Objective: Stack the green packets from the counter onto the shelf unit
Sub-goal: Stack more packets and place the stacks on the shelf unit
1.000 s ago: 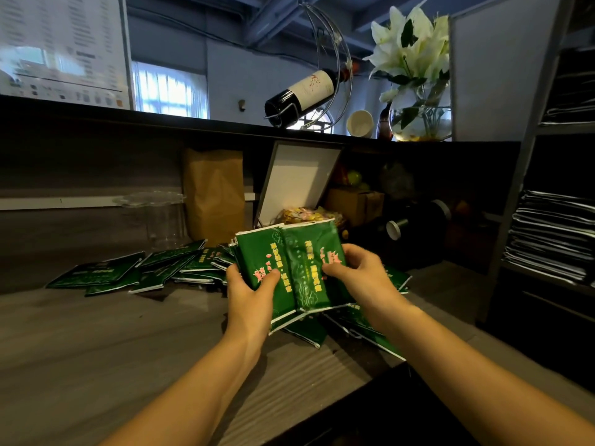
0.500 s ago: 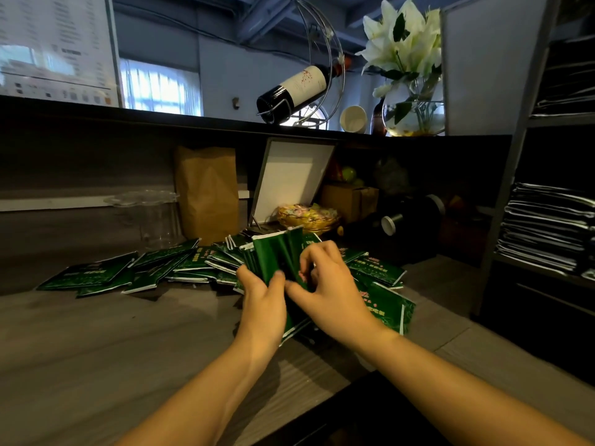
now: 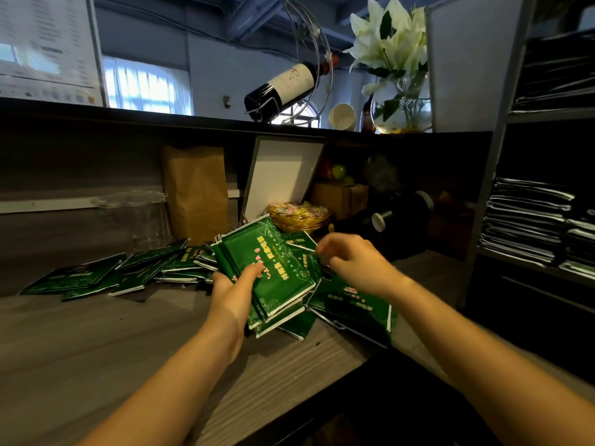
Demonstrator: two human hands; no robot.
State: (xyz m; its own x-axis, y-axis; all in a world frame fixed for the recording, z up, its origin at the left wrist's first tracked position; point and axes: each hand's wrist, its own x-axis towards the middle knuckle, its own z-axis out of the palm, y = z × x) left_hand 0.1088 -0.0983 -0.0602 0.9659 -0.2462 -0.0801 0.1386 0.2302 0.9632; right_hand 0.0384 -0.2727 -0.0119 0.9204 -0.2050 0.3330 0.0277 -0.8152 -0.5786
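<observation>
My left hand (image 3: 236,289) grips a bundle of green packets (image 3: 273,268) just above the wooden counter (image 3: 96,342), thumb on the top packet's face. To its right my right hand (image 3: 354,265) pinches the corner of another green packet (image 3: 297,243) lying behind the bundle. More green packets lie loose on the counter: a spread to the left (image 3: 106,273) and a few under my right wrist (image 3: 351,304). The shelf unit (image 3: 492,175) stands at the right, with stacked packets (image 3: 528,217) on its middle level.
Against the counter's back wall stand a brown paper bag (image 3: 196,191), a clear plastic cup (image 3: 135,217), an open white box (image 3: 283,175) and a golden bowl of sweets (image 3: 299,217). A wine bottle in a wire holder (image 3: 283,88) and a vase of lilies (image 3: 399,101) sit on the upper ledge.
The bundle in my left hand has tilted from edge-on to face-up. My right hand has moved off it to the right and taken another packet's corner.
</observation>
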